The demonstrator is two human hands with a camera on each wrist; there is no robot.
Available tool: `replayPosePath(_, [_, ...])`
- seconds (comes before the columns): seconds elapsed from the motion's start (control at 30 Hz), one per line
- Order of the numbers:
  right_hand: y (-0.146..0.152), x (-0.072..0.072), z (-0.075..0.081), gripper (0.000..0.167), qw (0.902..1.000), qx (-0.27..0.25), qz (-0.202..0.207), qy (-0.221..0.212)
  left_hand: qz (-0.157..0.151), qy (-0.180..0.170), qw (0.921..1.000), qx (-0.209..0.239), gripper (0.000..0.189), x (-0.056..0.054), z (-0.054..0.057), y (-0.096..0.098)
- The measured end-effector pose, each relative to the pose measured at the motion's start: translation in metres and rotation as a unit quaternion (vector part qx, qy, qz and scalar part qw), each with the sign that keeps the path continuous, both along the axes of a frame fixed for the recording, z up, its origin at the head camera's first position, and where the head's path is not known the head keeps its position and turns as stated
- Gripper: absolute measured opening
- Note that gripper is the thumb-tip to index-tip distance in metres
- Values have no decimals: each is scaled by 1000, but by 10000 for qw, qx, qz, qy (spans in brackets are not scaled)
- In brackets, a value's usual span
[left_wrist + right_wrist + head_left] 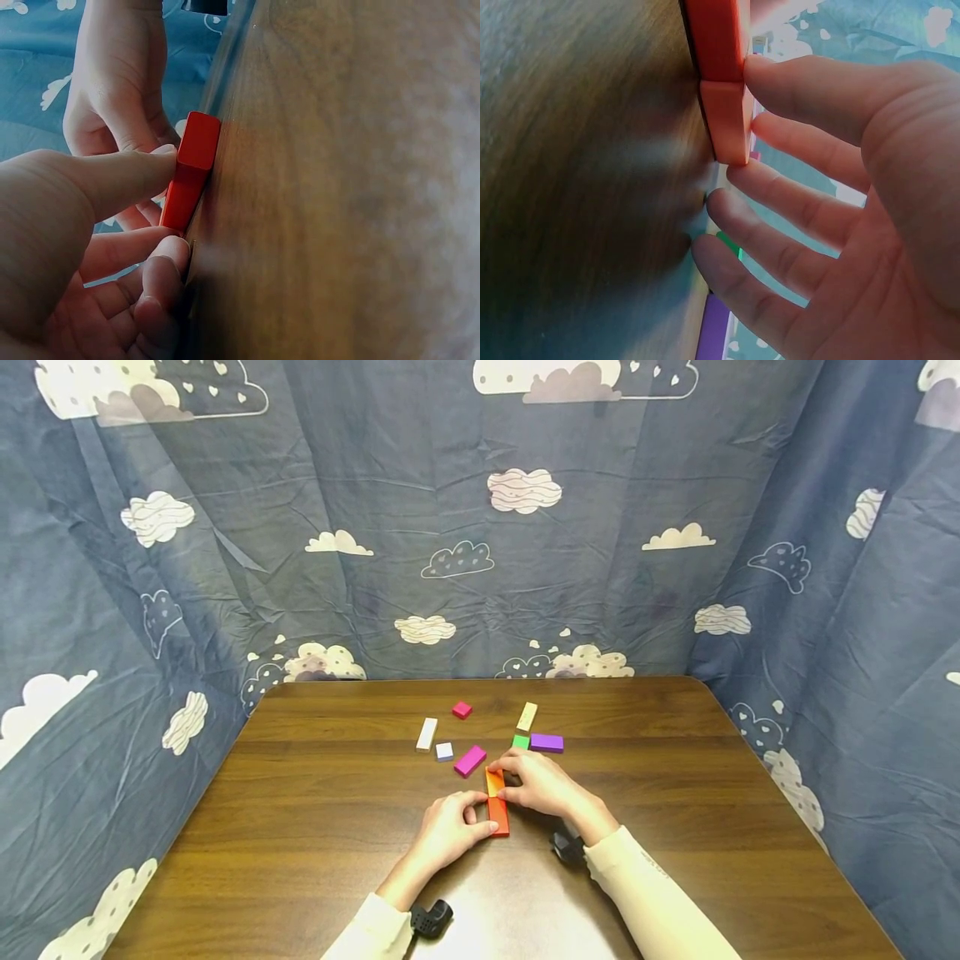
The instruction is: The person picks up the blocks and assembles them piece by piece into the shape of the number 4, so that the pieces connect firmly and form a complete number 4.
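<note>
A red block [498,817] and an orange block [495,782] lie end to end on the wooden table, forming one line that points away from me. My left hand [450,831] grips the red block by its ends, thumb at the near end and index finger near the seam. In the left wrist view the red block [196,142] shows its near end face. From the right, my right hand [542,783] holds the orange block between thumb and index finger. The right wrist view shows the orange block [729,120] meeting the red one, with the other fingers spread beside it.
Beyond the hands lie a magenta block [470,762], a small white block [445,752], a long white block [427,735], a crimson block [462,710], a pale yellow block [527,717], a purple block [547,743] and a green block [521,742] partly behind the right hand.
</note>
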State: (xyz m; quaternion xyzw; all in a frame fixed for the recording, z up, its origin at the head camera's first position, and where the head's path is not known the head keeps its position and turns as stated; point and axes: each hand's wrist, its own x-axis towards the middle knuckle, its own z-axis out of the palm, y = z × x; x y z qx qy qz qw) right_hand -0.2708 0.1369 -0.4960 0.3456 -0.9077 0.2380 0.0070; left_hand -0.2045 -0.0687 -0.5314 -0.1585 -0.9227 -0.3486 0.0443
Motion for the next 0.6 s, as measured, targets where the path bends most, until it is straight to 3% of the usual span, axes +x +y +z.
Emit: replayPosePath(0.6, [-1, 1, 1, 39, 10000, 36, -47, 27, -63, 245, 9997, -64, 44, 1, -3, -1])
